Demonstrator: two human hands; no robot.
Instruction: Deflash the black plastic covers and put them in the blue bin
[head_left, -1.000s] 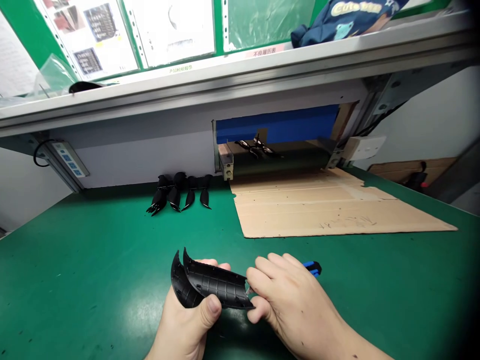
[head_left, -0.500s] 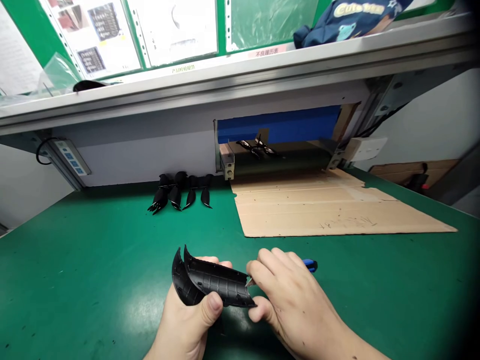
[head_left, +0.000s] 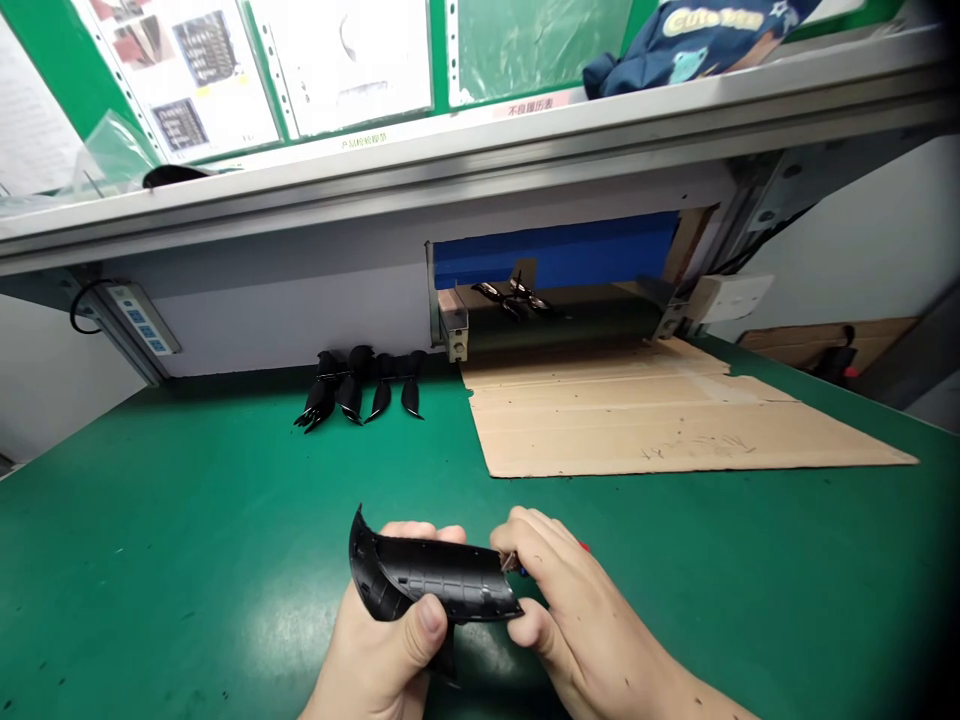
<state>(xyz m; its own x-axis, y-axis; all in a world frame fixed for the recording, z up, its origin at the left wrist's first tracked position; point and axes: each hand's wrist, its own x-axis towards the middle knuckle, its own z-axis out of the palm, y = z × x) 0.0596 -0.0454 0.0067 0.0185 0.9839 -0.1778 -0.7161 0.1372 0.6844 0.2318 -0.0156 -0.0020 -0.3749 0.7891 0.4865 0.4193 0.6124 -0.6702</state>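
Observation:
My left hand (head_left: 390, 635) is closed around curved black plastic shells (head_left: 442, 575), its thumb pressed on the near edge. Ribs and small tabs line their hollow inner side, which faces up. Another black end pokes out below the palm. At the shells' right end, my right hand (head_left: 577, 610) grips a small metal-tipped hand tool (head_left: 510, 562). Its tip is at the edge there, and the right thumb lies by the shell's lower corner. Fingers hide most of the tool, so its exact kind is unclear; bits of blue and red show.
Several glossy black parts (head_left: 360, 385) lie at the back of the green table (head_left: 187, 540). A cardboard sheet (head_left: 600, 425) covers the back right, before an opening with a conveyor (head_left: 600, 318) carrying more black parts. A metal shelf edge (head_left: 420, 170) runs overhead.
The two shells have closed together at their left end, where a gap showed before. The right hand has turned with the tool; its blue handle end no longer sticks out behind the hand.

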